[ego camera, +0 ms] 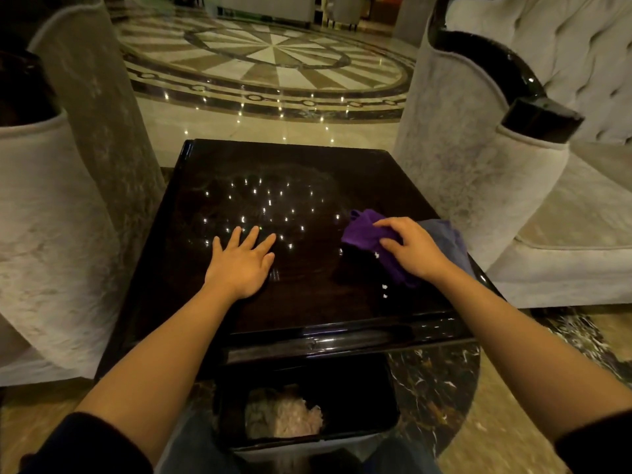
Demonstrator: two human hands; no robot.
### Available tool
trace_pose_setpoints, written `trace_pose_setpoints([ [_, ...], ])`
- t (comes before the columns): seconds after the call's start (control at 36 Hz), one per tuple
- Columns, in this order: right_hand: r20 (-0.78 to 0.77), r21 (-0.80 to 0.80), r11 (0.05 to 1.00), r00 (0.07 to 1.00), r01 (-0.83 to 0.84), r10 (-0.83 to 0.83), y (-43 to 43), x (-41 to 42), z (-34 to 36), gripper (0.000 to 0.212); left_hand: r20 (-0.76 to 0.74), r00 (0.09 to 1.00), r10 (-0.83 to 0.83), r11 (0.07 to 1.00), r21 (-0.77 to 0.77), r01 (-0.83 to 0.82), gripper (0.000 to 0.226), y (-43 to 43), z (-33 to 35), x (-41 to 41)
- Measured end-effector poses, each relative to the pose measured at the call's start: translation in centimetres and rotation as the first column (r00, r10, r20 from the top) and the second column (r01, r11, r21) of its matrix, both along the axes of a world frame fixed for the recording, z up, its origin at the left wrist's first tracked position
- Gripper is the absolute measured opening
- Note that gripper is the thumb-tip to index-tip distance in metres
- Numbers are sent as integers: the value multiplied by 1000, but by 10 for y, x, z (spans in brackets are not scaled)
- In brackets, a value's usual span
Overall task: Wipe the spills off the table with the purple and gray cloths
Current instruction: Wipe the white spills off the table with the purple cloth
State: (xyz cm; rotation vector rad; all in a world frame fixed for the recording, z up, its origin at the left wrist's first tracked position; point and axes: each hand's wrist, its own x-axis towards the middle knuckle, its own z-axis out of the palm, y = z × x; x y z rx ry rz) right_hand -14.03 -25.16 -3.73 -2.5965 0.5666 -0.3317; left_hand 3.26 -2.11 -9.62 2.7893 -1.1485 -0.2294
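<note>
The purple cloth (367, 236) is bunched on the right side of the dark tabletop (307, 313), with the gray cloth (444, 234) lying just behind it toward the right edge. The right hand (412, 249) is laid over the purple cloth, its fingers (384, 223) curled down and gripping the fabric. The left hand (241, 261) is pressed flat on the bare tabletop near the middle, fingers spread and holding nothing.

The task is judged to be at an early or middle stage. A few small pale specks (384, 287) are seen just near of the purple cloth, and these look like spill still to be wiped. Many bright dots across the middle of the tabletop are judged to be reflected ceiling lights, though wet drops among them cannot be ruled out. The gray cloth is not held by either hand.

Open room is available over the far and left parts of the tabletop. The right edge is close to the cloths, and an upholstered chair (478, 186) stands just beyond it. A bin (386, 401) with crumpled waste is placed below the near edge.
</note>
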Motion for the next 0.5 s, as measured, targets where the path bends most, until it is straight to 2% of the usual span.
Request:
trace_pose_setpoints([
  [0.06, -145, 17, 1000, 989, 12, -10, -14, 7, -11, 33, 2, 1000, -1, 1000, 5, 1, 49, 0, 0, 1],
  [0.11, -205, 59, 997, 978, 44, -31, -22, 15, -18, 29, 1, 1000, -2, 1000, 7, 2, 49, -1, 0, 2],
  [0.19, -191, 46, 997, 980, 60, -50, -25, 23, -24, 23, -3, 1000, 0, 1000, 6, 0, 49, -1, -1, 3],
  [0.33, -164, -138, 990, 986, 6, -29, -20, 19, -34, 33, 12, 1000, 0, 1000, 7, 0, 49, -2, -1, 2],
  [0.5, -130, -217, 974, 991, -65, 37, -4, 8, -38, 32, 23, 1000, -6, 1000, -9, 7, 49, -1, -1, 0],
])
